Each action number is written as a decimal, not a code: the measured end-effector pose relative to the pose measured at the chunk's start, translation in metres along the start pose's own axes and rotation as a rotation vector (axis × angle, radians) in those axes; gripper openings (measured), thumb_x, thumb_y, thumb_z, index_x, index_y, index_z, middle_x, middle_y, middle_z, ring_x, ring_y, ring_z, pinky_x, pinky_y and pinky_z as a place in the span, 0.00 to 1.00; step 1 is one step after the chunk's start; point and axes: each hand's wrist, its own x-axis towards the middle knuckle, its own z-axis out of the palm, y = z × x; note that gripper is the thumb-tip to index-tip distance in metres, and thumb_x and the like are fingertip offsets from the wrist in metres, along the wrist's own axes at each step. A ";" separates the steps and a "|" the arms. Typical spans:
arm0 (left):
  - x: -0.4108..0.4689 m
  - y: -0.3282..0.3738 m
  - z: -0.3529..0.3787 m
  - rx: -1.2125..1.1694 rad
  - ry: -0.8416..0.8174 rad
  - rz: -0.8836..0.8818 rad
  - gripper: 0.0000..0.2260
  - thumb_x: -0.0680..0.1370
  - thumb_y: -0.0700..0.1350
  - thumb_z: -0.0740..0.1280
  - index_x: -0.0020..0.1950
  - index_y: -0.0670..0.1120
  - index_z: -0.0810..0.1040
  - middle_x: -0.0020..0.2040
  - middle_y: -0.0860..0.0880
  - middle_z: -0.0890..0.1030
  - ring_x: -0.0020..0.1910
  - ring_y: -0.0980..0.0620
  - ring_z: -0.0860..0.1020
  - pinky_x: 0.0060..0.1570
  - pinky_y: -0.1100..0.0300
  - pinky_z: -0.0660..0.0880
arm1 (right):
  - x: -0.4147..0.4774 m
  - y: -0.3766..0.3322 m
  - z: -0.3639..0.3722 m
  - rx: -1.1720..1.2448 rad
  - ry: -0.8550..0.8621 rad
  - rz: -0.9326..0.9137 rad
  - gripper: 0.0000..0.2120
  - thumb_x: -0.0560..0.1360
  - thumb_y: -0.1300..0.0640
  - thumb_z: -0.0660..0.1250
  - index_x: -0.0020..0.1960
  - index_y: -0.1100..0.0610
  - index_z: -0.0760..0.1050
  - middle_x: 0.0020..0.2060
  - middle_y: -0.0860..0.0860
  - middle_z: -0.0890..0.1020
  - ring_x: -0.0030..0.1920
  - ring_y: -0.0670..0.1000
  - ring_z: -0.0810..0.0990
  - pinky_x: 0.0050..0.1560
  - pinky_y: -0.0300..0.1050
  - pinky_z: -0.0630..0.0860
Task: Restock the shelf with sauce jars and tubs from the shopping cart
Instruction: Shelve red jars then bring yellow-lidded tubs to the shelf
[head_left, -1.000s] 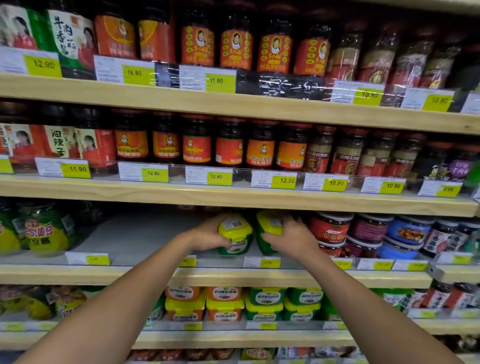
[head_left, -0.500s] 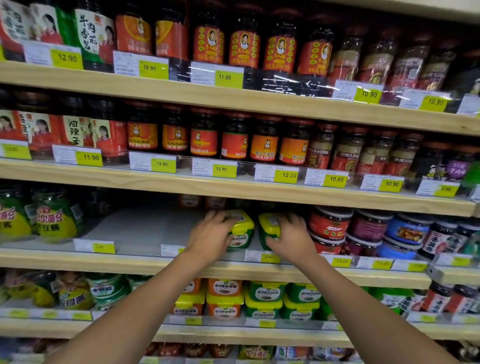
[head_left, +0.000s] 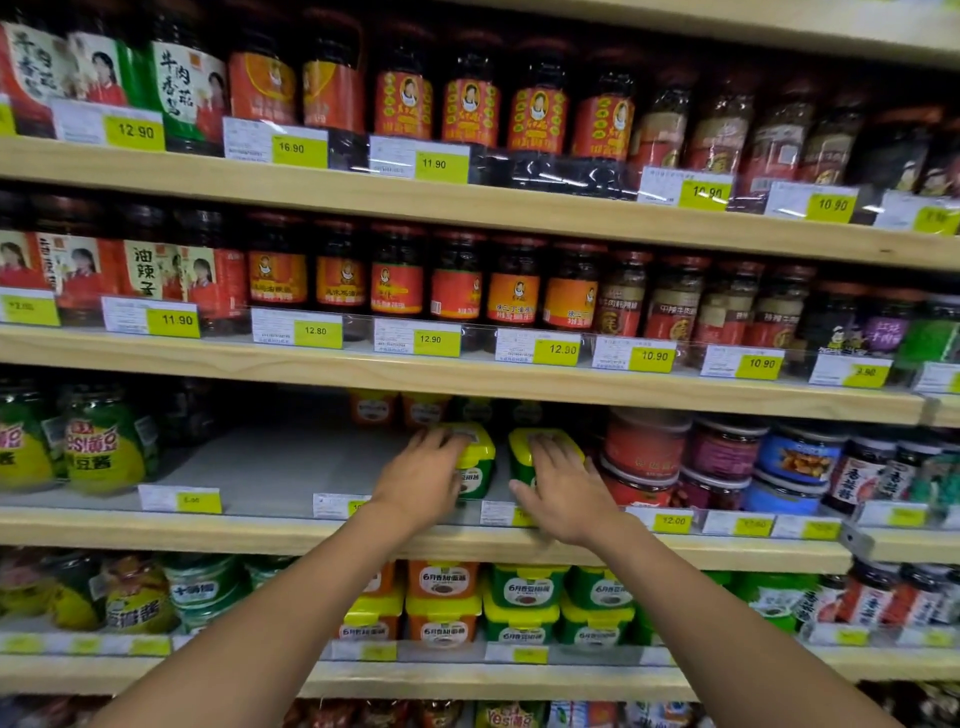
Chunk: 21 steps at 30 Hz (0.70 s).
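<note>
Two green sauce tubs with yellow lids stand side by side on the third shelf (head_left: 280, 467). My left hand (head_left: 421, 480) lies over the lid and front of the left tub (head_left: 479, 465), fingers stretched across its top. My right hand (head_left: 563, 491) rests flat on the right tub (head_left: 522, 457), fingers spread over the lid and thumb out to the left. Behind them, at the back of the shelf, stand orange tubs (head_left: 374, 408) in shadow. The shopping cart is out of view.
Bare grey shelf stretches left of the tubs up to green-and-yellow bean sauce jars (head_left: 104, 449). Red, purple and blue lidded tubs (head_left: 644, 449) crowd the right side, close to my right hand. The shelf board above (head_left: 467, 376) hangs low. Stacked orange and green tubs (head_left: 524, 587) fill the shelf below.
Both hands have gone from gripping the tubs at the shelf front to lying flatter on their lids. The tubs sit slightly deeper on the shelf. My view has shifted a little.
</note>
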 end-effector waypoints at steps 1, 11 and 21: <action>0.000 0.000 0.001 -0.008 0.001 -0.003 0.26 0.79 0.46 0.66 0.77 0.53 0.66 0.73 0.48 0.69 0.72 0.44 0.67 0.67 0.47 0.73 | 0.003 0.001 0.000 -0.005 -0.012 0.002 0.35 0.82 0.38 0.52 0.82 0.54 0.47 0.81 0.51 0.51 0.80 0.52 0.46 0.77 0.63 0.51; -0.002 -0.005 0.007 -0.058 0.039 0.035 0.32 0.76 0.35 0.66 0.78 0.52 0.65 0.75 0.47 0.68 0.75 0.44 0.64 0.71 0.50 0.68 | 0.055 0.015 0.009 -0.035 -0.082 0.056 0.35 0.78 0.47 0.59 0.81 0.55 0.50 0.80 0.54 0.54 0.80 0.57 0.49 0.77 0.60 0.54; 0.000 -0.012 0.016 -0.114 0.117 0.063 0.31 0.75 0.32 0.65 0.77 0.49 0.69 0.74 0.45 0.70 0.74 0.43 0.66 0.72 0.52 0.66 | 0.087 0.025 0.023 -0.044 -0.033 0.062 0.37 0.78 0.46 0.59 0.82 0.52 0.49 0.81 0.54 0.51 0.80 0.56 0.48 0.79 0.55 0.48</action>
